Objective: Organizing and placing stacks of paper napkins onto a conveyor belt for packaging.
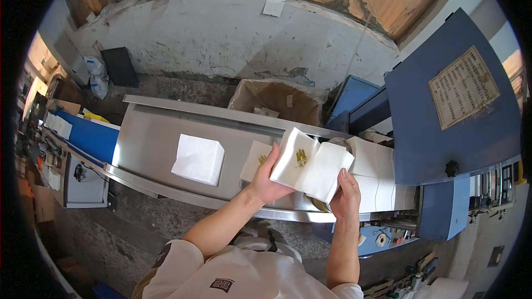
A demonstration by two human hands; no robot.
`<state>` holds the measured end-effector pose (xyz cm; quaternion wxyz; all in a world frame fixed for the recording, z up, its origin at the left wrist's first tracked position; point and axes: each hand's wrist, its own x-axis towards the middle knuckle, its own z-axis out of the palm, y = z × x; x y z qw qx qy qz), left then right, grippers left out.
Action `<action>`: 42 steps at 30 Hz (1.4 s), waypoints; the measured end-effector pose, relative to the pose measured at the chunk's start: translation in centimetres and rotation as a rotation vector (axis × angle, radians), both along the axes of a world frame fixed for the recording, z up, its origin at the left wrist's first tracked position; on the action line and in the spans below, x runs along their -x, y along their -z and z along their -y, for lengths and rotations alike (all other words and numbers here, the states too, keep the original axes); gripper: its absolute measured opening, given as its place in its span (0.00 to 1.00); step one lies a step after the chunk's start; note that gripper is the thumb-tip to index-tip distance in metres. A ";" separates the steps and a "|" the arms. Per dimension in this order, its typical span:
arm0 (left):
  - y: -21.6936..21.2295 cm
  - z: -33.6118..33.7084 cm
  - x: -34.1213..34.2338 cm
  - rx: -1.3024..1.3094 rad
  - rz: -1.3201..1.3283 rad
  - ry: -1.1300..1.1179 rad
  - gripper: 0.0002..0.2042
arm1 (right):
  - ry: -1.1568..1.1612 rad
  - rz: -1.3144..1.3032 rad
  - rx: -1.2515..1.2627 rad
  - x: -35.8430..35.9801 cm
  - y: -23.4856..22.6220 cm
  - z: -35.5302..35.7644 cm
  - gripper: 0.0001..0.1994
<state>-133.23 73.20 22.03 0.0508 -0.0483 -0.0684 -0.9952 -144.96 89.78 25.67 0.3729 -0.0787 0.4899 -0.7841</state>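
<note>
In front of me, over the metal table, is a stack of folded white paper napkins [290,167] with a gold print on its left part. It is spread like an open book. My left hand [267,182] is closed round its left side, thumb along the edge. The right part, plain white, is pinched at its lower right edge by my right hand [348,192]. Partly behind my left hand lies another napkin [251,161] with a gold print. A neat stack of plain white napkins [198,158] stands farther left on the table.
A row of white folded paper [377,174] lies at the table's right end, beside a blue machine [410,105]. The metal table [147,138] has a raised far rail. Beyond it stands a large lined box [280,98] against the wall. A blue board [88,133] is at the left.
</note>
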 end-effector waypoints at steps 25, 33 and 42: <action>0.8 0.7 0.5 0.117 0.146 -0.117 0.32 | -0.015 -0.427 0.033 -0.8 -1.9 -1.2 0.21; -5.2 10.1 6.8 0.429 0.259 -0.224 0.27 | -0.020 -0.362 -0.050 -0.2 -0.7 -1.8 0.17; 3.1 7.8 -1.5 1.355 0.864 -0.531 0.27 | -0.136 -0.251 -0.247 -1.1 2.2 -0.8 0.18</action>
